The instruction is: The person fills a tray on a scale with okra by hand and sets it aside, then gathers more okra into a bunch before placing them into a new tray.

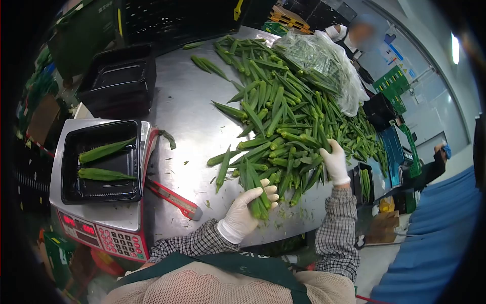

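A large heap of green okra (pixel 273 109) covers the middle and right of the metal table. My left hand (pixel 243 213), in a white glove, holds several okra pods (pixel 256 195) at the heap's near edge, fingers wrapped round them. My right hand (pixel 335 162), also gloved, is at the heap's right side with thumb and fingers closed on a pod. On the left, a black tray (pixel 66 167) with two okra pods (pixel 106 175) lying apart in it rests on the scale (pixel 98 215).
Stacked black trays (pixel 119 86) stand behind the scale. A red cutter (pixel 174 200) lies beside it. A clear plastic bag (pixel 324 61) covers the heap's far part. Another black tray with okra (pixel 363 185) is at the right. A person (pixel 349 40) stands at the far side.
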### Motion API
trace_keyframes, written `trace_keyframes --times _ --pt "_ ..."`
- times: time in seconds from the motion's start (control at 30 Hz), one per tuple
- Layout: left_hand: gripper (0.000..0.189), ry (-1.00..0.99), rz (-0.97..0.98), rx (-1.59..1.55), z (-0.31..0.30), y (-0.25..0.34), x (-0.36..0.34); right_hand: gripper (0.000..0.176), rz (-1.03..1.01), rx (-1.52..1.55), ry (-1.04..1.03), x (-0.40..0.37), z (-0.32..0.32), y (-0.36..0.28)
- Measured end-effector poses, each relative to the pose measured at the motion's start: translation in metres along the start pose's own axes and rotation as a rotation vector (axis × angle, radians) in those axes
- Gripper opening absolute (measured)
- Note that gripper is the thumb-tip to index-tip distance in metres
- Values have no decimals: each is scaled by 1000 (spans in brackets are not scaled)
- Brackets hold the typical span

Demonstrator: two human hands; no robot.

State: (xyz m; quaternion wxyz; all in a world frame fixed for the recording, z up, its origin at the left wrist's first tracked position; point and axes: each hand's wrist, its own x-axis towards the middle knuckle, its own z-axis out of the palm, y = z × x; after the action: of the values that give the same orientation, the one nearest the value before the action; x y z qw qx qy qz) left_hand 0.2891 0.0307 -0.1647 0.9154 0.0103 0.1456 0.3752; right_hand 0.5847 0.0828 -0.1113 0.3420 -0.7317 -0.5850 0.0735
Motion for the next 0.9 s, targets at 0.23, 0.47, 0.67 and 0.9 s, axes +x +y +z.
trace_keyframes --times 0.23,0.47,0.67,0.9 --pt "39 -31 -47 -10 -3 -7 1 21 242 -107 -164 -150 -125 -36" --pt "38 -51 -90 24 0 -13 1 29 484 512 -14 -166 -97 -76" --pt "38 -83 -115 79 -6 -13 3 39 456 1398 -184 -150 -17 -65" --pt "42 -108 -165 129 -7 -15 3 41 447 1654 -276 -152 0 -52"
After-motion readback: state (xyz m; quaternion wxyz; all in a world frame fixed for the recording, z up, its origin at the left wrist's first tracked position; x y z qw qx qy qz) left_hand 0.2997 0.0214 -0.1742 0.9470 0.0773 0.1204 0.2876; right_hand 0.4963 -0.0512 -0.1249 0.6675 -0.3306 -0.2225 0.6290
